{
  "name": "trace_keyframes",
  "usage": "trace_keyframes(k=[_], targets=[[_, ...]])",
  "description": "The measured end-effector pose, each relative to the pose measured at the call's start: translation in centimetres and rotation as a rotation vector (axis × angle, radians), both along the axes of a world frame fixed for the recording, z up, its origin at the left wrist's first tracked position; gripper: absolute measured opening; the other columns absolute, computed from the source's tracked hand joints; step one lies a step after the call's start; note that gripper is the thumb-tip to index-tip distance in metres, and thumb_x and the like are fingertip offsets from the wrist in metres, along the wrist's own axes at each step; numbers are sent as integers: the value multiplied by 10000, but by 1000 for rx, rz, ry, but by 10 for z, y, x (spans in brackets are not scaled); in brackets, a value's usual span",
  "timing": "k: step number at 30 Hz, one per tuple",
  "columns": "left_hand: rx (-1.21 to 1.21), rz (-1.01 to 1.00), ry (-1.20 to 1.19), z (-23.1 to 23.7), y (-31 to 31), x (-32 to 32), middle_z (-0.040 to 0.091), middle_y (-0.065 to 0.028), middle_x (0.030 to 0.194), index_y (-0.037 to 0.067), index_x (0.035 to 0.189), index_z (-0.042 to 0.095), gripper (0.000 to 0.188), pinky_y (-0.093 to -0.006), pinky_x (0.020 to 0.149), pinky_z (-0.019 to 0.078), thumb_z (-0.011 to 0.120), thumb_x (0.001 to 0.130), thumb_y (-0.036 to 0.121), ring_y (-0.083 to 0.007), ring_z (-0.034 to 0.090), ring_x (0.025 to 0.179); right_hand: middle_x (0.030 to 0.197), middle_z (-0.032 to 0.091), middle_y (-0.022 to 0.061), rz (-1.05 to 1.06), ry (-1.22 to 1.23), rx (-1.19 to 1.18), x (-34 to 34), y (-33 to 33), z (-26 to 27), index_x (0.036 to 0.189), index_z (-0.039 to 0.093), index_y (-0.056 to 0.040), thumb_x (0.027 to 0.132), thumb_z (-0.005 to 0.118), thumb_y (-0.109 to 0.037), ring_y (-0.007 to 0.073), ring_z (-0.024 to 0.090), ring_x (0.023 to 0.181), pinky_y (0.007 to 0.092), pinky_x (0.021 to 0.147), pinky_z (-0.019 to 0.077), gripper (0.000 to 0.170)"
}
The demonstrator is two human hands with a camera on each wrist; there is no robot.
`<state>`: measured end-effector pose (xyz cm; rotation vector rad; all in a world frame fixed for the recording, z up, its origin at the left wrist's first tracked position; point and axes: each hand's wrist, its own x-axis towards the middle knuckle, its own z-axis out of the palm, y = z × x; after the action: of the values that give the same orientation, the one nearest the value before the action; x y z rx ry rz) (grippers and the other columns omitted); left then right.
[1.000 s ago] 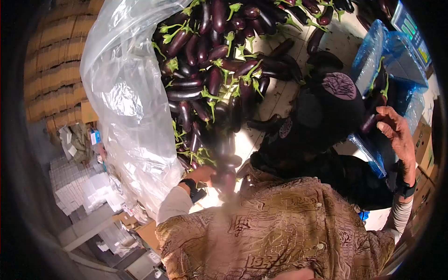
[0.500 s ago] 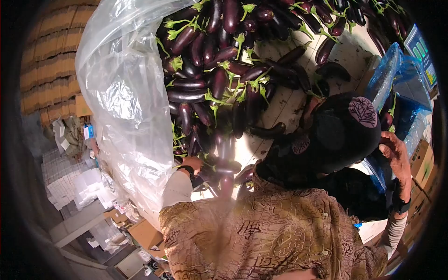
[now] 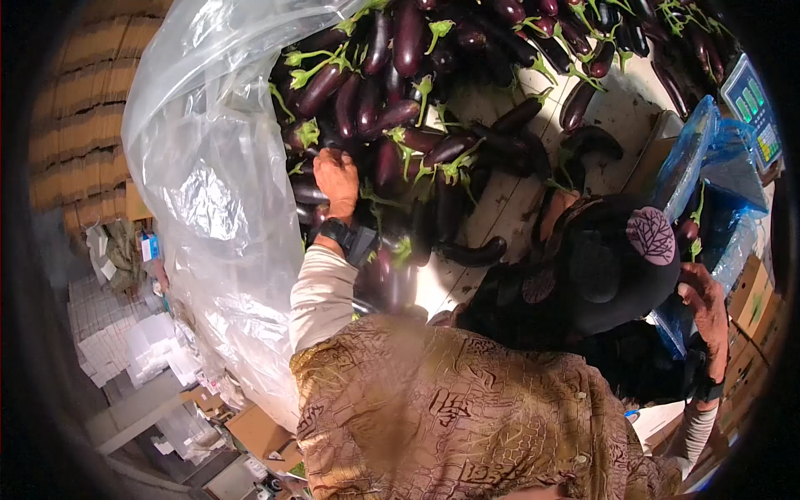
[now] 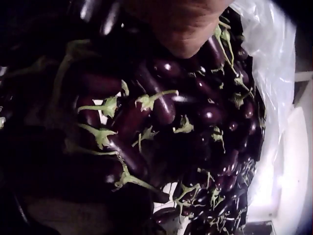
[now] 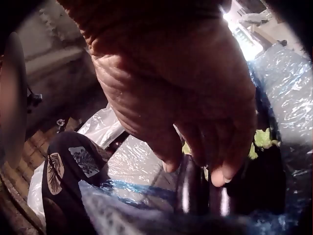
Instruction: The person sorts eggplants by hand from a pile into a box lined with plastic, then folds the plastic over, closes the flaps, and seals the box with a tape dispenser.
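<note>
In the head view my left hand [image 3: 336, 177] reaches over the left part of a large heap of eggplants [image 3: 408, 37], its fingertips down among them. Only the skin at the base of that hand [image 4: 183, 24] shows at the top of the left wrist view; its fingers are hidden. Glossy dark eggplants [image 4: 129, 120] with green stems lie below it. My right hand [image 5: 190, 93] hangs over a blue plastic liner [image 5: 122, 191], fingers loosely extended downward. Its fingertips are right at the upper ends of two upright eggplants [image 5: 186, 188] inside the liner.
Clear plastic sheeting [image 3: 225, 200] borders the heap on the left. A dark cloth with pink tree-patterned patches [image 3: 600, 250] covers the middle. A digital scale display [image 3: 754, 104] stands far right, near cardboard boxes [image 3: 750, 292]. Stacked cardboard [image 3: 83, 117] and white packages [image 3: 100, 325] are at left.
My left hand has moved from near my body forward onto the heap. My right hand stays at the blue liner, slightly lower in view. The dark cloth has shifted right and down.
</note>
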<state>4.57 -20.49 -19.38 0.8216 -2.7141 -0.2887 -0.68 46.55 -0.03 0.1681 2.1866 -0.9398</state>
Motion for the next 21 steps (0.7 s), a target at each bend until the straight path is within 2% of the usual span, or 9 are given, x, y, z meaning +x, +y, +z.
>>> trace_keyframes(k=[3,4,5,7,8,12,15,16,21], targets=[[-27,-19,-4,1,16,-19,593,-220,1066,24,1075,574,325,-503,872,438,685,781,109,-431,543,1004,890,594,32,-32,32,11,9,5,-6,1187,574,19,888,665,-281,133,490,749,256,689,389,433],[-126,-54,37,-3,17,-25,538,-230,1216,40,1187,531,484,-508,929,415,721,750,126,-419,502,1126,1022,684,57,25,-18,30,6,8,-5,1163,612,-27,892,647,-341,151,559,830,291,727,428,417],[-123,-50,36,0,22,-33,538,-230,1216,40,1187,531,484,-508,929,415,721,750,126,-419,502,1126,1022,684,57,28,-18,33,5,7,-7,1163,612,-27,892,647,-341,151,559,830,291,727,428,417],[-412,-196,-105,12,31,-54,485,-188,1339,71,1293,493,626,-508,981,389,740,719,101,-366,432,1257,1022,683,59,7,-24,36,4,1,-9,1156,617,-22,891,648,-329,150,559,821,290,713,430,407],[-507,-252,-273,-4,22,-63,419,-143,1438,103,1360,465,634,-528,1019,365,689,766,103,-344,378,1334,1020,681,59,45,-44,32,0,-2,-5,1164,609,-16,902,642,-291,151,567,831,292,728,439,382],[-734,-406,-361,-23,11,-98,484,-153,1384,150,1392,475,468,-520,1070,344,521,929,196,-351,379,1358,882,627,76,-37,32,-27,10,5,-12,1163,568,50,869,639,-61,147,524,767,273,723,420,323],[-815,-511,-409,-29,9,-104,469,-189,1394,173,1388,484,465,-507,1072,346,527,926,199,-357,381,1357,878,626,90,-38,76,-42,20,16,-25,1159,565,54,861,639,-66,159,546,792,285,758,436,330],[-790,-513,-465,-38,3,-105,426,-217,1420,204,1445,406,530,-480,1060,352,503,927,150,-387,364,1356,886,632,101,-30,71,-6,25,19,-25,1158,568,53,858,637,-67,166,561,804,288,771,444,331],[-468,-426,-501,15,40,-105,444,-231,1390,180,1359,523,581,-489,979,439,686,802,162,-431,450,1244,921,658,114,-74,24,9,24,7,-14,1163,588,41,851,642,-116,189,594,816,303,759,471,353]])
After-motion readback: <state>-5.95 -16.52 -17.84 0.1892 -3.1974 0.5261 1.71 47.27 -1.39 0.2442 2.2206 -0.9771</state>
